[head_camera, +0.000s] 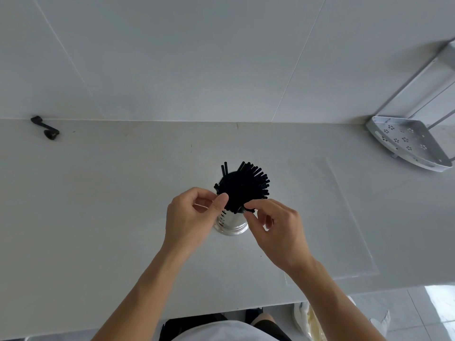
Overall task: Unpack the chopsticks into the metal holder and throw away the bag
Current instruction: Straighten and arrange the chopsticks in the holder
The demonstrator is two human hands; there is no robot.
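Note:
A bundle of black chopsticks (243, 185) stands fanned out in the shiny perforated metal holder (231, 223) at the middle of the grey counter. My left hand (189, 217) is at the holder's left, its thumb and fingers pinched against the near ends of the sticks. From the right, my right hand (275, 230) pinches a stick end at the holder's near rim. A flat, clear plastic bag (344, 230) lies on the counter to the right of the holder, apart from both hands and hard to make out.
A grey perforated corner rack (406, 141) stands at the back right. A small black crank-shaped part (46, 129) lies at the back left by the wall. Below the counter's front edge (221, 313), a pale bag (307, 321) sits on the floor at the right.

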